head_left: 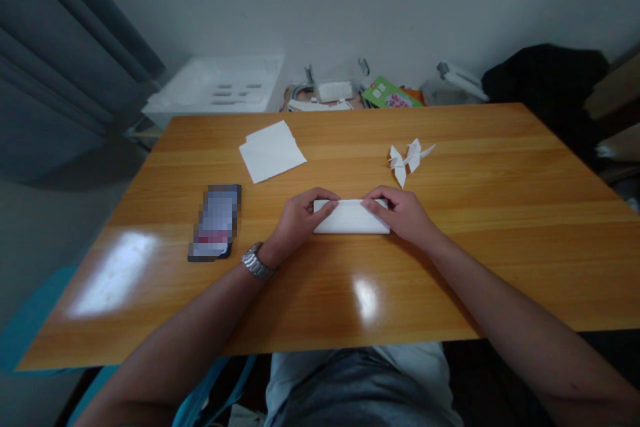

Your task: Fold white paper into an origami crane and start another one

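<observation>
Pinch on strip (pixel 352 220) at both ends: holds 9 o'clock end with left hand (pixel 306 215), 3 o'clock end with right hand (pixel 401 213). Lies lengthwise 9 to 3, around mid-table (pixel 525 213). Has both thumbs on near face, index fingers at 12 o'clock edge; can't make out remaining fingers, mostly hidden. Closes both grips to narrow pinch, only paper between. Can't tell if resting flat or lifted a little.

Looks like folding step, probably lining up or pressing a crease along 12 o'clock edge. Seems folded over into layers; can't count from here. Calls next for matched edges, then even thumb pressure outward toward 9 and 3. Could go crooked if slipping at one end.

Take strip as clock centre for the rest. See sheets (pixel 274 155) between 10 and 11, overlapping, untouched. See cranes (pixel 414 155) between 1 and 2, close together, already folded. See phone (pixel 217 220) at 9, well apart, blurred out. Note watch (pixel 257 261) on left wrist. Past far table edge, note tray (pixel 215 107) between 10 and 11, green book (pixel 383 89) between 12 and 1.
</observation>
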`<action>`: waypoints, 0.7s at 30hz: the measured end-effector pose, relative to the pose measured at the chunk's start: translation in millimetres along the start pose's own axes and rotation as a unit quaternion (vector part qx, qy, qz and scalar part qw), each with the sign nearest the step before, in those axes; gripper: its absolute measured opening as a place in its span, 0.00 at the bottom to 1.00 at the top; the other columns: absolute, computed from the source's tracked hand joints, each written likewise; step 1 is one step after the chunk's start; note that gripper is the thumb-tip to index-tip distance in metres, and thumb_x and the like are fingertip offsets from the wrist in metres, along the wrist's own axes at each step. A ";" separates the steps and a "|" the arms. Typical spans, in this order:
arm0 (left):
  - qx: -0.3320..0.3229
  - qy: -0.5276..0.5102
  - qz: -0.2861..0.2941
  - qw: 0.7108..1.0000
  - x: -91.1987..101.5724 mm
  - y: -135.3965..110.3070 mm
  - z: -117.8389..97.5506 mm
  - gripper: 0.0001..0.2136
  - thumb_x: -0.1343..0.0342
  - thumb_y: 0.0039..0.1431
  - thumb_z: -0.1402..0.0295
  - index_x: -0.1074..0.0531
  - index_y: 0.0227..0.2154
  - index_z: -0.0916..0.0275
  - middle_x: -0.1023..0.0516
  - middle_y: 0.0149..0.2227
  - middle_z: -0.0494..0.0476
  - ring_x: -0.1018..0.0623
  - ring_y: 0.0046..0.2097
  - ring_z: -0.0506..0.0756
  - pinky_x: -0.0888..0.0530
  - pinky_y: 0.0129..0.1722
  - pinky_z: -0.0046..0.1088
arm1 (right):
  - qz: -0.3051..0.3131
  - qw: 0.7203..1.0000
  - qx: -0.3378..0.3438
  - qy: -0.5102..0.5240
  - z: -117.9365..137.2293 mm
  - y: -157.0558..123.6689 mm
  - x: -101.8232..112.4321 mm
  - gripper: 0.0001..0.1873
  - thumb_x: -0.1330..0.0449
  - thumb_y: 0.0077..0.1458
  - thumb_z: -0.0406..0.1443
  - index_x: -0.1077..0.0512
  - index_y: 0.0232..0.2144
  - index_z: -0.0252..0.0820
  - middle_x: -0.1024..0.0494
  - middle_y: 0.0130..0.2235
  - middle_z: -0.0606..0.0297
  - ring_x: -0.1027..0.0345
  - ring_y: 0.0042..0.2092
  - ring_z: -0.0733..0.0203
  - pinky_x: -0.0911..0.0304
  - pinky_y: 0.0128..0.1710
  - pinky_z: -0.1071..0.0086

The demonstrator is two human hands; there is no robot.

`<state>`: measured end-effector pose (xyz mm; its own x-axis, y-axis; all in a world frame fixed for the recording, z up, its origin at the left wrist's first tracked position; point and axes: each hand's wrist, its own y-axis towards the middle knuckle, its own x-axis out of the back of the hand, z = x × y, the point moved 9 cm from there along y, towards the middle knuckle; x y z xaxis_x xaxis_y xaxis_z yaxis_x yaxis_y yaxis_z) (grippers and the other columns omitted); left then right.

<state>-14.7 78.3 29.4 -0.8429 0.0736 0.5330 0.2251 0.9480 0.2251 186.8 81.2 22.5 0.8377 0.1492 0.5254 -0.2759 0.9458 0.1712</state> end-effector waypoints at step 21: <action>-0.027 0.006 0.085 0.996 -15.7 -2.0 -2.4 0.09 0.41 0.65 0.62 0.19 0.40 0.60 0.15 0.39 0.56 0.21 0.37 0.53 0.28 0.37 0.27 | 0.095 0.995 0.014 0.012 3.0 -2.5 -16.9 0.14 0.37 0.62 0.46 0.20 0.38 0.44 0.15 0.38 0.62 0.24 0.39 0.56 0.34 0.38 0.66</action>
<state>-0.7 74.4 22.5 -0.7851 0.2270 0.5763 0.3894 0.9045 0.1742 172.0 75.5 15.7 0.7797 0.3318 0.5310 -0.4430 0.8917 0.0933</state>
